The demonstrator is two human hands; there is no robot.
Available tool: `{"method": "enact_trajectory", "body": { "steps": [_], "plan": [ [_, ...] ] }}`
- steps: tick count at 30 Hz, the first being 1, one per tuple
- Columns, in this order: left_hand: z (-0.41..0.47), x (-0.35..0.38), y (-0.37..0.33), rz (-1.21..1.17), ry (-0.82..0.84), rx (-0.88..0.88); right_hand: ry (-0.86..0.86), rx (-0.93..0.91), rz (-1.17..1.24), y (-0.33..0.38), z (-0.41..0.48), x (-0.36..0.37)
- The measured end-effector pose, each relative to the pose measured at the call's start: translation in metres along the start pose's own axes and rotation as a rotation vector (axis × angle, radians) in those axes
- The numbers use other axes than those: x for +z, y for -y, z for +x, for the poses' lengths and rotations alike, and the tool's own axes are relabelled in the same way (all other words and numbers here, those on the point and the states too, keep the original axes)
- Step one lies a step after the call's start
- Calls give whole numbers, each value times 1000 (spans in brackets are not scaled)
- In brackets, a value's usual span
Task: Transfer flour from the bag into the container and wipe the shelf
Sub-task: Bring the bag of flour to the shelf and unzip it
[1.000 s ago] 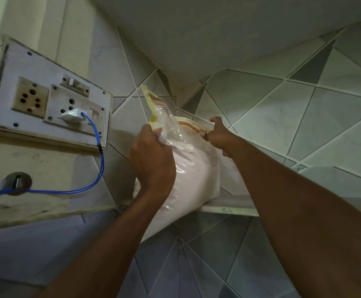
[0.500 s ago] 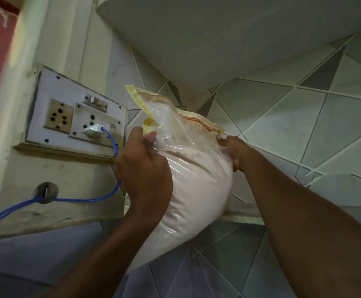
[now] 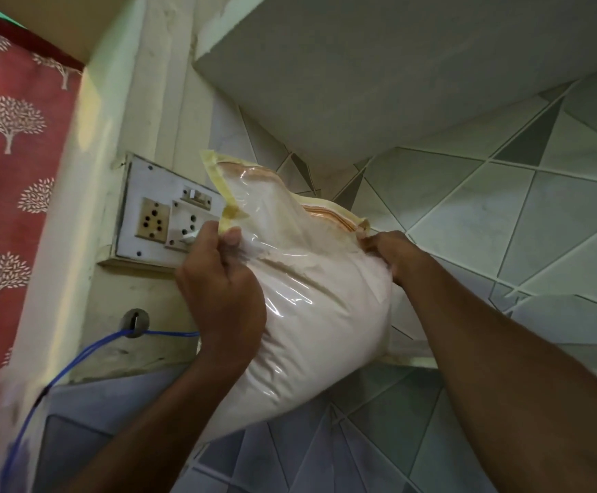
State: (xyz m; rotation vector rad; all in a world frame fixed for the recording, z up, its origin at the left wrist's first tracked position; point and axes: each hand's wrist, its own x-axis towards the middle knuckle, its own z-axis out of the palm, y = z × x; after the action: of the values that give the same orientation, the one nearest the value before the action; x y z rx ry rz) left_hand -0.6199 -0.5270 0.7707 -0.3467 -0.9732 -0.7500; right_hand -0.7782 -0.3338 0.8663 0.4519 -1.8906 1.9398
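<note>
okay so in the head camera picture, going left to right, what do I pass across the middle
red tree-print curtain → switchboard with sockets → left hand gripping the flour bag → right hand holding the bag's other top corner → grey tiled wall

Both forearms are bare, no sleeves in view; the left hand [image 3: 220, 293] and right hand [image 3: 394, 256] wear no gloves.

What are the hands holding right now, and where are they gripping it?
Both hold the flour bag: the left hand pinches its upper left edge, the right hand grips its upper right corner.
</note>
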Motion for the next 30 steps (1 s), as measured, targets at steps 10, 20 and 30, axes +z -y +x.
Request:
{"method": "enact_trajectory", "body": {
  "steps": [10, 20, 30],
  "plan": [
    [29, -66, -71, 144, -39, 66, -145, -158, 222, 42, -87, 10],
    [25, -165, -158, 339, 1, 35, -157, -104, 307, 5, -191, 5],
    [-73, -220, -205, 400, 179, -188, -177, 1, 185, -97, -291, -66]
  ]
}}
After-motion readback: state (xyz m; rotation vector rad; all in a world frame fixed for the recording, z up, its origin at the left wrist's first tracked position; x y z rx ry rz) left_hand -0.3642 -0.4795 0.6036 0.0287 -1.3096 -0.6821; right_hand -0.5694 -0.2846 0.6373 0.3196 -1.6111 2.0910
